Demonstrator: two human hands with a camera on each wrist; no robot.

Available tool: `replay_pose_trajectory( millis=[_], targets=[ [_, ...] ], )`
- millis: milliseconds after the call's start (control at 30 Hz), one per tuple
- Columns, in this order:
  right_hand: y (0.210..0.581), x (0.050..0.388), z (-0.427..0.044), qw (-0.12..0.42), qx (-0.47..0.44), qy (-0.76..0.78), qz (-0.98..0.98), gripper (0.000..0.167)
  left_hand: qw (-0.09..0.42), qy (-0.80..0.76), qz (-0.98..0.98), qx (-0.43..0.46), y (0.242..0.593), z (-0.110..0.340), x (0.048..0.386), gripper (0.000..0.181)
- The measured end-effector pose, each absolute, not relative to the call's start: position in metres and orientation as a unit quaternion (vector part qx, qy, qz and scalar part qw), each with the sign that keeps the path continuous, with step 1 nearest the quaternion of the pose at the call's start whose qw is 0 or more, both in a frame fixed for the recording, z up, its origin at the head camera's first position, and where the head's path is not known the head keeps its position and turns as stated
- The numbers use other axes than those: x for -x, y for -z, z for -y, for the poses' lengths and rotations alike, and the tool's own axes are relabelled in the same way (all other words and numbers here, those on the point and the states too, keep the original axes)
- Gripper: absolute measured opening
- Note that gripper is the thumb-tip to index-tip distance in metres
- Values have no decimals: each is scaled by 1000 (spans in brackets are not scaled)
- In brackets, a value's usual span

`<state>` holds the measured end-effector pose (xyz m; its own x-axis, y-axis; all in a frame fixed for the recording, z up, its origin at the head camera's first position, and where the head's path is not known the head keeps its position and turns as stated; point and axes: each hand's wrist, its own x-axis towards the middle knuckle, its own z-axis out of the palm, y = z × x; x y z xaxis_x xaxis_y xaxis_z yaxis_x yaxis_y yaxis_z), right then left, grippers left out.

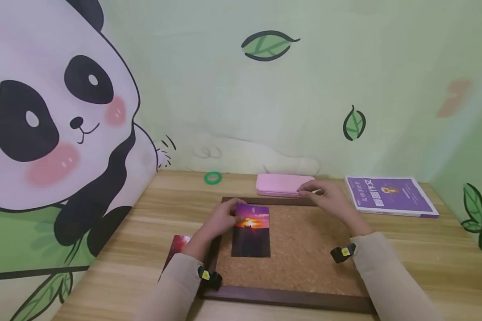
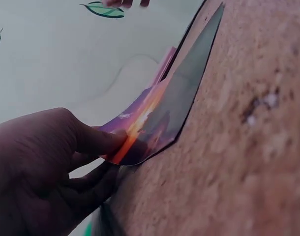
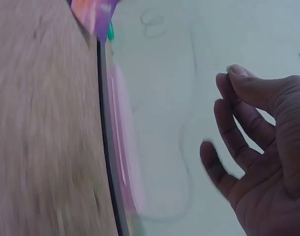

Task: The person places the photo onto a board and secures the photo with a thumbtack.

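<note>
A photo of a sunset (image 1: 251, 232) lies over the left part of a cork board (image 1: 301, 249). My left hand (image 1: 222, 219) pinches its upper left edge between thumb and fingers; in the left wrist view the photo (image 2: 145, 118) bends up off the cork (image 2: 238, 128). Over the board's far edge, in front of a pink case (image 1: 283, 183), hangs my right hand (image 1: 327, 198). In the right wrist view the thumb and index fingertips of that hand (image 3: 258, 132) meet, the other fingers loosely bent; whether something small is between them cannot be made out.
A second, reddish photo (image 1: 180, 244) lies left of the board, partly behind the left forearm. Beyond the board, a green ring (image 1: 213, 178) lies on the wooden table (image 1: 124, 249) near the wall. A purple book (image 1: 391, 196) is at the back right.
</note>
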<state>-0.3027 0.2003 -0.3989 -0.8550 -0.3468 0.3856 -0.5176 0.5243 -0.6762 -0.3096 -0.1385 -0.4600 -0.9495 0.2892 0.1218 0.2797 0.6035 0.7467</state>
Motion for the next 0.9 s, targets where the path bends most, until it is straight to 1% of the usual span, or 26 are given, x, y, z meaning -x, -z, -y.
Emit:
replay_pose_trajectory(
  millis=[100, 300, 400, 567, 733, 900],
  targets=[
    [403, 310, -177, 87, -256, -432, 860, 18, 10, -398, -902, -169, 468, 139, 310, 32],
    [403, 326, -135, 84, -278, -448, 845, 12, -19, -386, -903, -186, 474, 137, 315, 34],
    [404, 333, -117, 80, -283, -456, 840, 12, -32, -388, -903, -181, 473, 136, 315, 34],
    [414, 337, -96, 42, -263, -477, 837, 15, -49, -389, -904, -170, 471, 137, 314, 34],
    [436, 336, -83, -9, -223, -498, 838, 12, -59, -385, -907, -164, 473, 139, 314, 35],
    [455, 339, -72, -39, -249, -456, 853, 10, -65, -359, -915, -171, 477, 145, 314, 35]
  ],
)
